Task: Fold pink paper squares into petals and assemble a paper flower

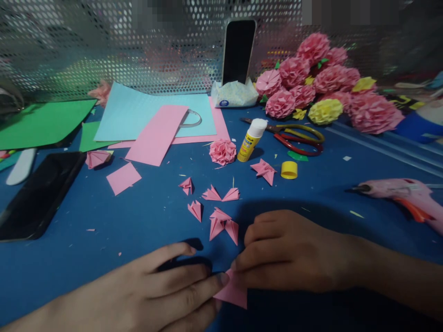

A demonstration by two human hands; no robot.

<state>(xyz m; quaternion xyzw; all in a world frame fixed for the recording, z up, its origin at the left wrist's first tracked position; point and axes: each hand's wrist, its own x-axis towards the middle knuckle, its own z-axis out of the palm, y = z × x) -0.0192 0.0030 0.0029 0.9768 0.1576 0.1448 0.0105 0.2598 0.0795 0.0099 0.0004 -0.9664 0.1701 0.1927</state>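
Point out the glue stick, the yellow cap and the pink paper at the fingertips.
Glue stick [249, 145]: head view, on its yellow label.
Yellow cap [289, 173]: head view, on its side wall.
Pink paper [236, 293]: head view, on its uncovered lower part.

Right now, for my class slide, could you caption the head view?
Left hand and right hand meet on pink paper, with folded pieces, a glue stick and paper flowers beyond.

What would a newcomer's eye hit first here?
Probably the heap of pink paper flowers at back right, with a yellow flower at its front. Next, the upright phone before the metal mesh. Nearest the camera, the left hand and right hand touch a pink paper piece.
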